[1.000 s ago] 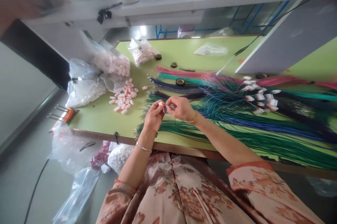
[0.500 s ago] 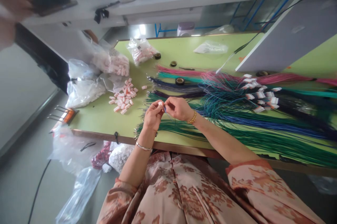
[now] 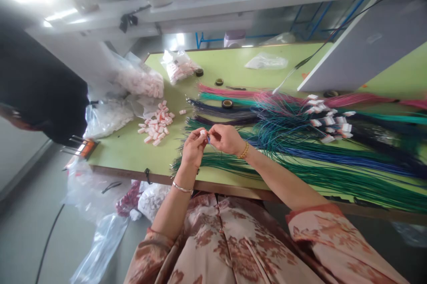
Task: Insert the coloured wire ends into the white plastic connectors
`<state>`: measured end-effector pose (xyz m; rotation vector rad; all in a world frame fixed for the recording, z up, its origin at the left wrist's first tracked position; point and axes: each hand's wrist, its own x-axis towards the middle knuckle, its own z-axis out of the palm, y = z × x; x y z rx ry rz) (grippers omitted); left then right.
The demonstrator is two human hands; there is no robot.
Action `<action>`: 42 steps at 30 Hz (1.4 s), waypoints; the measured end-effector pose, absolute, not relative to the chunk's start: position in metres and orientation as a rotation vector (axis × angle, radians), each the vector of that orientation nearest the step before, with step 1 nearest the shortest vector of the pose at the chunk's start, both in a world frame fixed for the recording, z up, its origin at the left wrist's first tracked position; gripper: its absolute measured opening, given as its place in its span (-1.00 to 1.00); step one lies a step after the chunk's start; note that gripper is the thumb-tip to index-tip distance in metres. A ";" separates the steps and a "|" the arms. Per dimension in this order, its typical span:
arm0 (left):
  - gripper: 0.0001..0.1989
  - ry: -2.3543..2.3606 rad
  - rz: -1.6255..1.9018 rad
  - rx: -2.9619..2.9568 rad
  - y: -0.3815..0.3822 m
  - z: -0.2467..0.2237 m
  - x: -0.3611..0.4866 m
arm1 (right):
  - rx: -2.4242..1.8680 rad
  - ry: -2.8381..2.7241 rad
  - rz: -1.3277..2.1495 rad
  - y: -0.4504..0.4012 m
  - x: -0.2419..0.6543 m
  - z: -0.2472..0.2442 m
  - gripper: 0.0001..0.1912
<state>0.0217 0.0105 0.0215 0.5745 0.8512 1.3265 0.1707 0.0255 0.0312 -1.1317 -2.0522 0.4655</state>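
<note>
My left hand [image 3: 193, 148] pinches a small white connector housing [image 3: 203, 132] between thumb and fingers. Close against it, my right hand [image 3: 227, 138] is closed on a thin blue wire [image 3: 209, 139] whose tip is hidden at the housing. Both hands are above the near part of the green table, over bundles of green wires [image 3: 233, 166] and blue wires [image 3: 310, 154]. A pile of white and orange connector housings [image 3: 156, 124] lies left of my hands. On the right, several wired connectors [image 3: 330, 119] rest on the bundles.
Clear bags of housings [image 3: 142, 79] stand at the table's left. Tape rolls [image 3: 227, 103] lie near pink wires [image 3: 230, 91]. An orange device with metal prongs [image 3: 85, 147] sits at the left corner. A grey panel [image 3: 360, 48] rises at right; a shelf [image 3: 207, 3] spans the back.
Another person's hand at the upper left has gone from there, and a dark shape now fills the left side. My hands stay almost where they were, still together at the housing.
</note>
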 end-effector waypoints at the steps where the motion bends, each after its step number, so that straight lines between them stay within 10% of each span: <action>1: -0.73 0.858 1.331 0.572 0.010 0.021 0.023 | -1.138 -2.065 0.459 0.026 0.170 0.031 -0.85; 42: -0.75 0.882 1.255 0.458 0.025 0.002 0.006 | -1.733 -2.551 0.167 0.165 0.190 0.012 -0.75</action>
